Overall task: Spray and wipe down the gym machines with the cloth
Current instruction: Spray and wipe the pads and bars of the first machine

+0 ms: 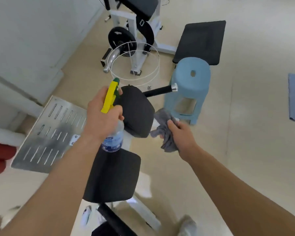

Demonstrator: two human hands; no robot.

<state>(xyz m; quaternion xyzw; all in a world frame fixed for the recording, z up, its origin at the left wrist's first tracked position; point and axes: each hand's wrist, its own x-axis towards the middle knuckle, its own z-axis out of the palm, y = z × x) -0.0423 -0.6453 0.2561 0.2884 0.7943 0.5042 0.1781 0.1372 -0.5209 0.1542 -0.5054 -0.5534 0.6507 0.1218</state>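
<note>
My left hand [102,116] grips a clear spray bottle [113,140] with a yellow and green trigger head [111,95], its nozzle pointing away over a black machine pad [136,111]. Right of that pad, my right hand [180,135] holds a crumpled grey cloth [165,132]. A second black pad [114,176] lies below the bottle, closer to me. Both pads belong to a white-framed machine with a black handle bar [160,91] sticking out to the right.
A light blue plastic stool [189,89] stands just right of the machine. Behind it are a white wire ring frame [134,62], a weight machine with a black plate [122,40] and a black bench pad [201,41]. A metal foot plate [48,133] lies at left.
</note>
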